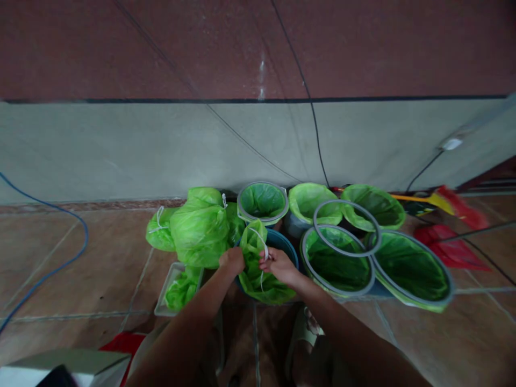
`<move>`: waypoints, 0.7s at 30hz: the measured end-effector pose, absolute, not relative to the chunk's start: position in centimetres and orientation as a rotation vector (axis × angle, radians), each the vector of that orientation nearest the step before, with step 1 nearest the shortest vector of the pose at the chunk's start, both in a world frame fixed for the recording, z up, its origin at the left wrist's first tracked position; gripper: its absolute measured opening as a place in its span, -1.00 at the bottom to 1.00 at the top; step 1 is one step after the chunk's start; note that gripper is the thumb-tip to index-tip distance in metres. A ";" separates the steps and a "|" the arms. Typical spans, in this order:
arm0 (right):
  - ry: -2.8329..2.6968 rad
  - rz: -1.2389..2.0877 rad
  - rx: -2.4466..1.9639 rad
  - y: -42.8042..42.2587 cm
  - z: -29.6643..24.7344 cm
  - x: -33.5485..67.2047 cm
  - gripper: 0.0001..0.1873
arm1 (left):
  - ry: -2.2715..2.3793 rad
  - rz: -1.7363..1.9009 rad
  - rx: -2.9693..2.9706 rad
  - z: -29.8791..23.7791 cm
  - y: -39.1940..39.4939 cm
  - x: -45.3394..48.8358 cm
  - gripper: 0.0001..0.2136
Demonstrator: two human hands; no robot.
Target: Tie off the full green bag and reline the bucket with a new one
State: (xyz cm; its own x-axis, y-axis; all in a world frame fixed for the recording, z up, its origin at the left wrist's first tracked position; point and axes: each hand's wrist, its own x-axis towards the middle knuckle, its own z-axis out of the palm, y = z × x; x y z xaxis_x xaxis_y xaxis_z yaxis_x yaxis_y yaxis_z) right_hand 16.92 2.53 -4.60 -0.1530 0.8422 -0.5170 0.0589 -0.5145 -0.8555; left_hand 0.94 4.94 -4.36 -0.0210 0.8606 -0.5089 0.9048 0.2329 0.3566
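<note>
My left hand [233, 260] grips the side of a green plastic bag [258, 269] that sits in a blue bin [282, 243]. My right hand [278, 264] pinches the bag's white drawstring [263, 248] just beside its gathered top. Both hands are closed on the bag, close together, in the lower middle of the head view. Tied green bags [199, 226] lie just to the left of my hands.
Several bins lined with green bags [263, 201] [337, 260] [411, 266] stand along the grey wall, a loose grey ring [346, 228] resting on some. A white tray [169, 290] holds another green bag. Red dustpans [447, 244] lie right; a blue cable [76, 236] curves left.
</note>
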 end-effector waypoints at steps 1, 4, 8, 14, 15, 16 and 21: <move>-1.023 1.733 -1.541 2.5 -4.7 16.9 -0.84 | 1.881 -0.107 1.618 -4.3 5.1 0.9 -0.83; -1.063 1.719 -1.566 2.3 -5.0 16.8 -0.96 | 1.896 -0.124 1.630 -3.7 5.5 1.1 -0.83; -1.285 1.574 -1.710 2.3 -5.2 17.3 -0.93 | 1.778 -0.043 1.634 -2.5 5.6 1.9 -0.89; -1.397 1.435 -1.912 2.5 -4.5 18.0 -0.91 | 1.531 0.111 1.447 -0.8 5.1 2.6 -0.85; -1.408 1.422 -1.923 2.6 -4.4 18.0 -0.90 | 1.502 0.142 1.410 -0.6 5.0 2.6 -0.83; -1.421 1.407 -1.925 2.6 -4.3 18.0 -0.88 | 1.469 0.181 1.359 -0.4 5.0 2.7 -0.82; -1.430 1.392 -1.830 2.5 -4.3 17.8 -0.86 | 1.303 0.378 1.030 0.5 4.8 2.8 -0.84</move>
State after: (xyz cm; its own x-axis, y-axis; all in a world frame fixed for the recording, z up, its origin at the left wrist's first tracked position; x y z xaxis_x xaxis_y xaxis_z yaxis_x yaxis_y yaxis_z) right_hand 17.78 2.51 -4.34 -0.0361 0.8972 -0.4402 0.4647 -0.3749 -0.8022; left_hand 2.76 4.83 0.50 0.2819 0.7436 -0.6063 0.3037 0.5302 0.7916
